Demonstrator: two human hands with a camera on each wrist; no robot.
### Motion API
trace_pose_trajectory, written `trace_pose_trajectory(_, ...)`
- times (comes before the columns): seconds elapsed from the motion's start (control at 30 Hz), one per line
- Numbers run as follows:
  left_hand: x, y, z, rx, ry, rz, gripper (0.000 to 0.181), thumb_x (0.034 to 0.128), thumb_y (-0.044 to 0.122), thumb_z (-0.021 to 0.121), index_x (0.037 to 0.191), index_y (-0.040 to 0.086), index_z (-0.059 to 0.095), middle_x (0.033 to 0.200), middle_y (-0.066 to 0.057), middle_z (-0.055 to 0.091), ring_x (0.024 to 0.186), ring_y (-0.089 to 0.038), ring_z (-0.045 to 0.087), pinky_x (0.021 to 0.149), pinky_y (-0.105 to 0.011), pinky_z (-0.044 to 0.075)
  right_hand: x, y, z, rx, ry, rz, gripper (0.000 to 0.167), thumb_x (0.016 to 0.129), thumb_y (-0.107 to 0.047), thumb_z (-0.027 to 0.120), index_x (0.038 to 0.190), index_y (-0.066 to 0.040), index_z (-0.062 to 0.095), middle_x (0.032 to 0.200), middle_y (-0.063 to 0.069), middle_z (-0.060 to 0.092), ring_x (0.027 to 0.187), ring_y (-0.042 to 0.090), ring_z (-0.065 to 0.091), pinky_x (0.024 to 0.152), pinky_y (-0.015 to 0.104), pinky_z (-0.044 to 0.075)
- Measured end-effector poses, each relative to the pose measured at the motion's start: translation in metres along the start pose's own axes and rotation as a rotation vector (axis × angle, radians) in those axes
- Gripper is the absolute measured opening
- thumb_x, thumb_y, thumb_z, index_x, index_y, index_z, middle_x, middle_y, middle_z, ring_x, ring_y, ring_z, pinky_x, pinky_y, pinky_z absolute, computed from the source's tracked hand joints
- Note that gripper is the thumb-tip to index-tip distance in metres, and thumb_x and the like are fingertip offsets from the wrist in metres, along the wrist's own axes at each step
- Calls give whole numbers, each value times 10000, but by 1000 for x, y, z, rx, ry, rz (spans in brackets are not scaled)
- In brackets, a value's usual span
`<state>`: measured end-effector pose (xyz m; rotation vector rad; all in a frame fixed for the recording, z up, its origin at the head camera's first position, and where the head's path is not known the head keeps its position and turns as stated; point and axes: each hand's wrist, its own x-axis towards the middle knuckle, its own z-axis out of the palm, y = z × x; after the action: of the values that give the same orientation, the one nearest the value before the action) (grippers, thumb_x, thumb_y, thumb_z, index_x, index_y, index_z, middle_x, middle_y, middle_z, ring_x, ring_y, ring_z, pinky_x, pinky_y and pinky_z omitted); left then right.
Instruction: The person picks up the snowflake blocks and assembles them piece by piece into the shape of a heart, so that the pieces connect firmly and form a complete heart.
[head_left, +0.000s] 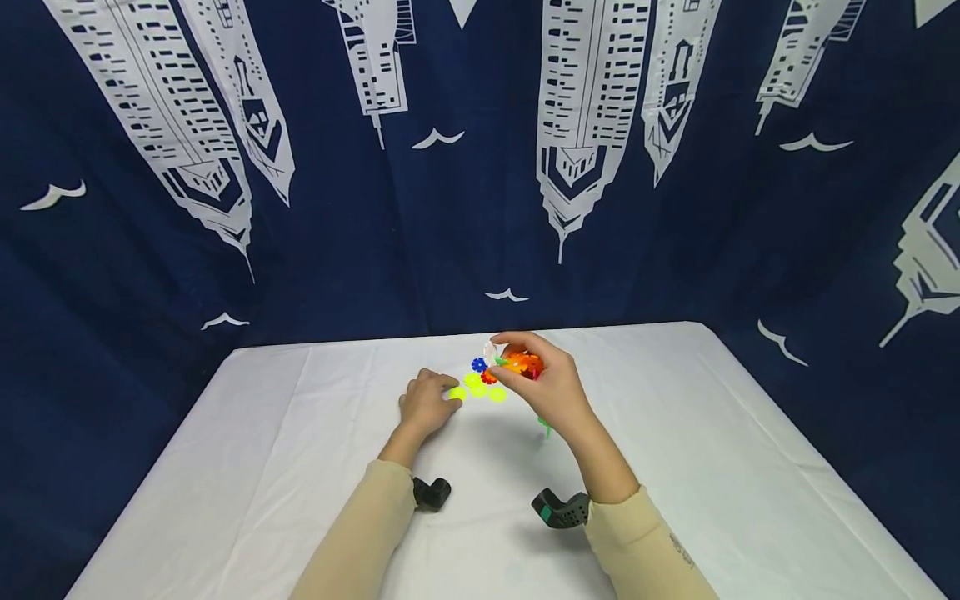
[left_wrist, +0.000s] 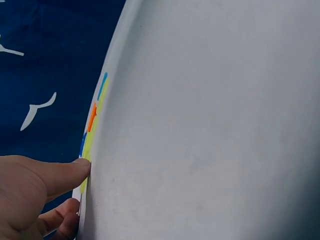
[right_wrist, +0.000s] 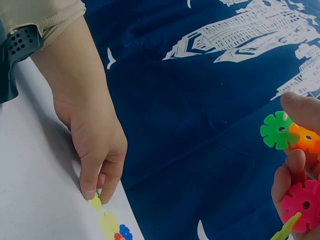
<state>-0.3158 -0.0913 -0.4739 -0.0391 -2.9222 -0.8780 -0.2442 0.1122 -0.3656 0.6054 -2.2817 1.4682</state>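
Note:
My left hand (head_left: 429, 402) is low over the white table, its thumb and fingertips pinching a yellow notched plastic disc (right_wrist: 95, 201) at the tabletop. Raised above the table, my right hand (head_left: 551, 379) grips a joined cluster of notched plastic discs. In the right wrist view, that cluster shows a green disc (right_wrist: 278, 130), an orange disc (right_wrist: 306, 137) and a pink disc (right_wrist: 306, 205). A yellow-green piece (right_wrist: 286, 229) sticks out by the pink one. A whitish disc (head_left: 491, 352) appears between the right thumb and index finger in the head view. The palm hides part of the cluster.
Beyond the left hand, several yellow discs (head_left: 477, 387), a blue disc (head_left: 479, 364) and a red disc (head_left: 489, 377) lie on the white-covered table (head_left: 315, 467). A dark blue printed curtain (head_left: 465, 217) hangs behind the table's far edge.

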Motion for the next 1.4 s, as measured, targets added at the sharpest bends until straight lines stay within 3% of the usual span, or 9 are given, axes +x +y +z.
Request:
trace_pose_trajectory(0.23, -4, -6, 4, -94, 47, 4, 283, 813, 202, 811, 1078, 120, 750, 1197, -111, 595, 1138, -302, 538, 847, -445, 388, 1, 3, 1, -9, -4, 1, 375, 836, -179, 818, 1189, -225, 700, 1068, 71, 705, 939, 192, 602, 770, 171, 547)
trace_pose_trajectory(0.4, -11, -11, 3, -207, 97, 5, 262, 788, 117, 815, 1010, 106, 678, 949, -65, 626, 889, -223, 571, 785, -388, 336, 1, 3, 5, -14, -10, -8, 376, 835, -169, 819, 1185, -236, 701, 1043, 34, 699, 920, 184, 601, 758, 183, 551)
trace_pose_trajectory(0.53, -17, -17, 1, -267, 118, 12, 242, 802, 62, 791, 981, 122, 640, 792, -10, 593, 721, -144, 527, 752, -346, 317, -1, 2, 7, -17, -18, -5, 375, 833, -165, 820, 1181, -238, 703, 1033, 19, 697, 916, 179, 601, 756, 187, 555)
trace_pose_trajectory(0.67, -20, -23, 0, -300, 129, 35, 177, 822, 69, 778, 948, 113, 662, 777, 4, 564, 709, -126, 496, 702, -294, 363, -1, 0, 8, -22, -22, -10, 370, 831, -158, 821, 1176, -226, 706, 1025, 19, 696, 910, 183, 603, 758, 192, 559)
trace_pose_trajectory(0.93, -19, -21, -5, -515, 140, -5, 116, 866, 124, 743, 938, 41, 706, 806, -36, 622, 712, -130, 551, 648, -222, 449, -2, -2, 4, -30, -32, 20, 364, 820, -174, 831, 1163, -231, 720, 1043, 14, 724, 931, 189, 625, 779, 189, 564)
trace_pose_trajectory(1.07, -24, -4, -22, -659, 117, 21, 83, 889, 82, 710, 938, 19, 685, 801, -59, 668, 647, -104, 619, 598, -210, 507, -3, -3, 1, -19, -49, 55, 366, 815, -197, 838, 1159, -246, 724, 1036, 17, 740, 897, 201, 638, 750, 204, 573)
trace_pose_trajectory(1.2, -34, 20, -52, -762, 71, 74, 94, 923, 106, 698, 996, 52, 674, 889, -91, 757, 695, -133, 705, 689, -230, 583, -2, -3, -2, 0, -62, 78, 364, 815, -215, 839, 1159, -246, 724, 1036, 29, 740, 860, 208, 643, 729, 219, 581)
trace_pose_trajectory(1.4, -52, 44, -85, -800, 31, 199, 114, 940, 131, 691, 1040, 79, 672, 945, -102, 781, 718, -185, 732, 799, -279, 607, -1, -5, -4, 74, -97, 102, 349, 830, -214, 826, 1158, -208, 708, 1024, 76, 716, 736, 219, 659, 678, 252, 593)
